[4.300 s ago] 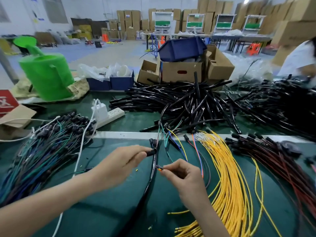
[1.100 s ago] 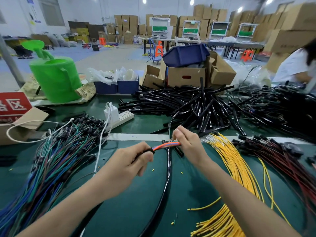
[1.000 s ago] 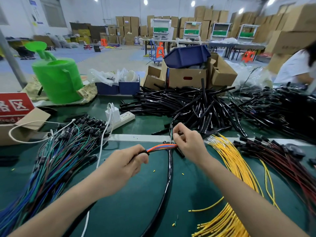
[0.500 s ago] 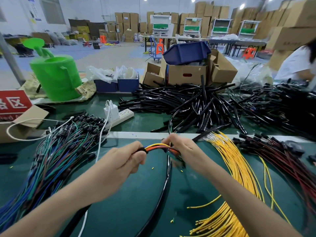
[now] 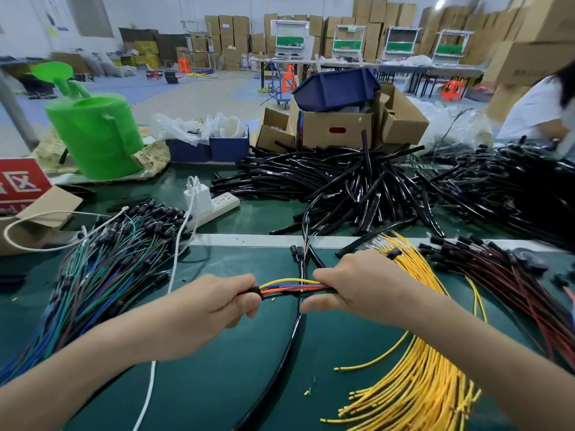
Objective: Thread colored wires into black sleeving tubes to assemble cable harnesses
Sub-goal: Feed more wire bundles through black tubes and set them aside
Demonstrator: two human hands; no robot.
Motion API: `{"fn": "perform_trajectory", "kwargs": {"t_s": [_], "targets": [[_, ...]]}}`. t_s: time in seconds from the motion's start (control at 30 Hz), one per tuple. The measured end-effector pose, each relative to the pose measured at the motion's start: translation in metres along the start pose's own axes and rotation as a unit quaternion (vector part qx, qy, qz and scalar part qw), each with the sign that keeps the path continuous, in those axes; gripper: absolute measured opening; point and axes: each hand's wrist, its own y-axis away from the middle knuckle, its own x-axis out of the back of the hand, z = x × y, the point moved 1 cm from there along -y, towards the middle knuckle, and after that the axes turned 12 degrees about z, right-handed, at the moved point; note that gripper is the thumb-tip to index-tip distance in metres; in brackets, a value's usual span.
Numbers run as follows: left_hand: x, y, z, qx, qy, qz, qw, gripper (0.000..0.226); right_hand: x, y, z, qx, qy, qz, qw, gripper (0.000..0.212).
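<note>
Filling the far end of the room, stacked cardboard boxes (image 5: 227,29) line the wall behind metal shelving, with open floor in front of them. A green work table (image 5: 236,377) spreads across the whole near half of the view. On its far middle lies a big heap of black sleeving tubes (image 5: 342,185), just in front of a cardboard carton (image 5: 336,129) topped by a blue bin (image 5: 336,88). A green watering can (image 5: 96,138) stands at the far left. A person in white (image 5: 535,110) sits at the far right edge.

Nearer, a sheaf of blue and green wires (image 5: 102,269) fans over the left side, yellow wires (image 5: 426,368) run down the right, and dark red wires (image 5: 513,284) lie beyond those. A white power strip (image 5: 217,203) sits between the left sheaf and the tube heap.

At the near centre the left hand (image 5: 211,309) has its fingers curled round the end of a black sleeving tube (image 5: 252,290). The right hand (image 5: 357,284), just to the right, is closed round a bundle of colored wires (image 5: 292,287). That bundle, yellow, orange, blue and dark strands, spans the short gap between the hands and enters the tube mouth at the left fingertips. A separate black cable (image 5: 280,362) lies on the table beneath, running toward the near edge.
</note>
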Motion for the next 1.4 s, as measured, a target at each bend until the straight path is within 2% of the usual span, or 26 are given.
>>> {"fn": "perform_trajectory", "kwargs": {"t_s": [0.13, 0.27, 0.4, 0.5, 0.6, 0.73, 0.87, 0.93, 1.0, 1.07, 1.17, 1.27, 1.4], "targets": [[-0.010, -0.008, 0.011, 0.003, -0.024, -0.033, 0.999, 0.025, 0.003, -0.003, -0.009, 0.065, 0.052, 0.001, 0.996, 0.050], [-0.016, -0.012, 0.014, 0.010, -0.005, -0.046, 0.999, 0.025, 0.005, 0.001, -0.011, 0.061, 0.031, 0.016, 0.997, 0.029], [-0.019, -0.014, 0.014, 0.011, 0.015, -0.042, 0.999, 0.027, 0.001, 0.005, -0.016, 0.022, -0.072, -0.024, 0.997, 0.020], [-0.020, -0.013, 0.012, 0.009, 0.026, -0.044, 0.999, 0.028, 0.006, 0.009, -0.012, -0.018, -0.196, -0.008, 0.980, 0.024], [-0.023, -0.012, 0.011, 0.015, 0.058, -0.052, 0.997, 0.028, 0.013, 0.011, -0.008, -0.021, -0.232, 0.006, 0.972, 0.028], [-0.027, -0.011, 0.013, 0.016, 0.102, -0.067, 0.992, 0.029, 0.018, 0.012, -0.013, 0.010, -0.200, 0.004, 0.980, 0.028], [-0.028, -0.013, 0.019, 0.015, 0.154, -0.120, 0.981, 0.027, 0.017, 0.010, -0.026, 0.048, -0.123, -0.018, 0.991, 0.034], [-0.028, -0.013, 0.022, 0.032, 0.207, -0.146, 0.967, 0.032, 0.014, 0.009, -0.028, 0.054, -0.117, -0.024, 0.991, 0.033], [-0.031, -0.013, 0.023, 0.047, 0.205, -0.155, 0.965, 0.035, 0.010, 0.008, -0.030, 0.047, -0.128, -0.031, 0.990, 0.035], [-0.039, -0.014, 0.024, 0.058, 0.174, -0.153, 0.971, 0.034, 0.007, 0.006, -0.035, 0.033, -0.137, -0.042, 0.989, 0.052], [-0.052, -0.018, 0.023, 0.091, 0.185, -0.141, 0.968, 0.031, -0.002, 0.001, -0.044, 0.038, -0.139, -0.038, 0.989, 0.077], [-0.056, -0.020, 0.023, 0.099, 0.191, -0.114, 0.970, 0.035, -0.012, -0.001, -0.045, 0.037, -0.144, 0.001, 0.989, 0.083], [-0.051, -0.023, 0.021, 0.084, 0.179, -0.077, 0.977, 0.029, -0.017, -0.003, -0.031, 0.065, -0.044, 0.063, 0.995, 0.085]]}}
